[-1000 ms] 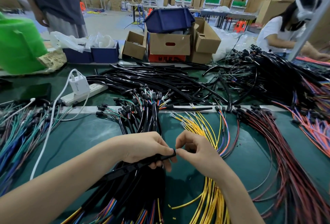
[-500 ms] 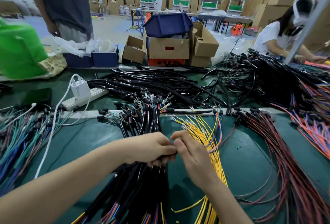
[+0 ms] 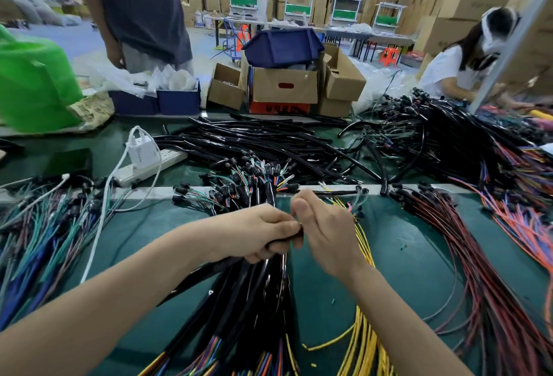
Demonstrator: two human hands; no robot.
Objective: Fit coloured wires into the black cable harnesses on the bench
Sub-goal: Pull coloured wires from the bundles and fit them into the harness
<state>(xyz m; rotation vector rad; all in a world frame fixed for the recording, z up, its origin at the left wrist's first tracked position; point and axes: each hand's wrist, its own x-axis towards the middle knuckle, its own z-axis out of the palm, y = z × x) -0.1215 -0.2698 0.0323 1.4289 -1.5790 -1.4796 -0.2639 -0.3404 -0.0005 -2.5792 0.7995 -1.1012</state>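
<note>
Two hands meet over the bundle of black harnesses (image 3: 248, 300), which lies mid-bench (image 3: 404, 250) and fans toward the near edge with coloured wire ends showing.

Left hand (image 3: 257, 235): above the bundle's middle, fingers curled round a single black harness (image 3: 209, 271). The sleeve's end sticks out past the fingertips; the rest trails back beneath the forearm.

Right hand (image 3: 326, 232): just right of the bundle, touching the left hand at the sleeve's end. Fingers curled, thumb raised. Cannot tell whether they pinch a wire; the contact spot is hidden.

Yellow wires (image 3: 363, 330): just right of the bundle, passing under the right wrist.

Red and dark wires (image 3: 484, 286): further right of the bundle, a wide spread.

Green and blue wires (image 3: 39, 244): well left of the bundle.

White power strip (image 3: 149, 166): beyond the bundle and to its left, a white charger (image 3: 142, 151) plugged in.

Loose black tubing (image 3: 269, 145): heaped beyond the bundle.

Cardboard boxes (image 3: 284, 85): behind the tubing, a blue bin (image 3: 282, 46) on top.

Green bag (image 3: 33, 85): far left of the bundle, at the bench's back.

One person in a dark shirt (image 3: 143, 7) stands beyond the bench; another in white (image 3: 449, 73) bends over wires far right.
</note>
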